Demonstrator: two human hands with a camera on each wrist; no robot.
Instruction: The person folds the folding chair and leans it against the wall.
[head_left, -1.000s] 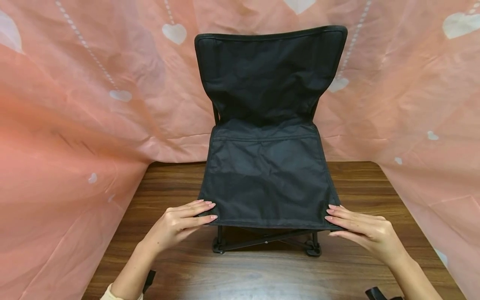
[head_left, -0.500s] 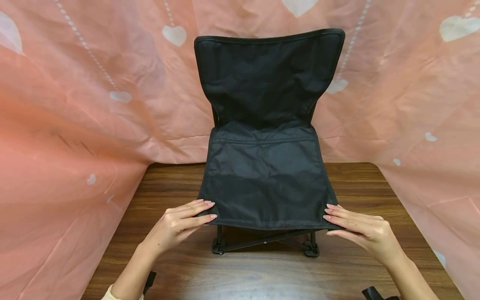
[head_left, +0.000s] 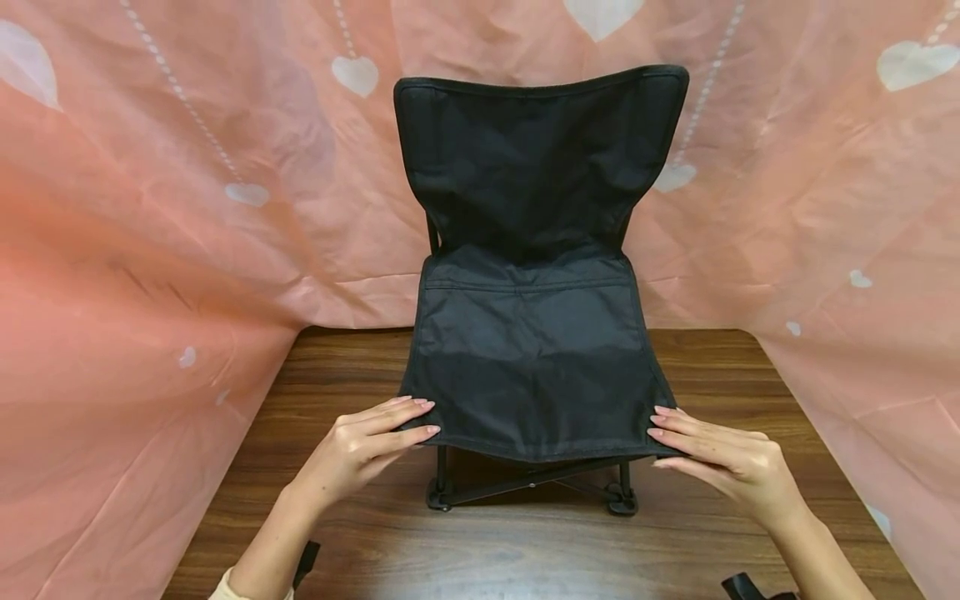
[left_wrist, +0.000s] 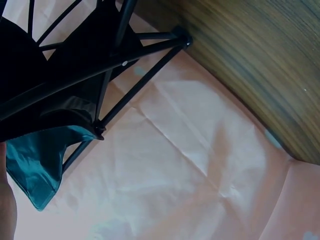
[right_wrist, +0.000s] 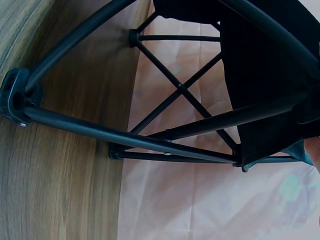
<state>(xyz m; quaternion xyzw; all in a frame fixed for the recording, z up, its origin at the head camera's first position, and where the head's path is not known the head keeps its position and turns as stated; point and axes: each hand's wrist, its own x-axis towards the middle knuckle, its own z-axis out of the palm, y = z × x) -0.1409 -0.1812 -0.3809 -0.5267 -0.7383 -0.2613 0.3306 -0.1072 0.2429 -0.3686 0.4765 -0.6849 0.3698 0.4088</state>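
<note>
A black folding chair (head_left: 525, 358) stands unfolded, its fabric seat toward me and its backrest (head_left: 536, 158) rising behind. My left hand (head_left: 356, 450) holds the seat's front left corner, fingers lying over the fabric; its thumb is hidden. At the front right corner my right hand (head_left: 731, 467) grips the fabric, fingers on top and thumb along the edge below. Crossed frame tubes (right_wrist: 180, 87) show under the seat in the right wrist view. In the left wrist view, more tubes (left_wrist: 122, 62) meet a foot joint. Only a sliver of each hand shows in the wrist views.
The chair's feet (head_left: 621, 500) stand on a wood-grain surface (head_left: 487, 554). Pink cloth with white hearts (head_left: 187, 167) hangs behind and along both sides. Black straps or mounts (head_left: 742, 586) show near both wrists.
Both hands keep their hold on the seat corners. The backrest's top appears slightly lower in the view, and the seat's front edge sags a little more in the middle.
</note>
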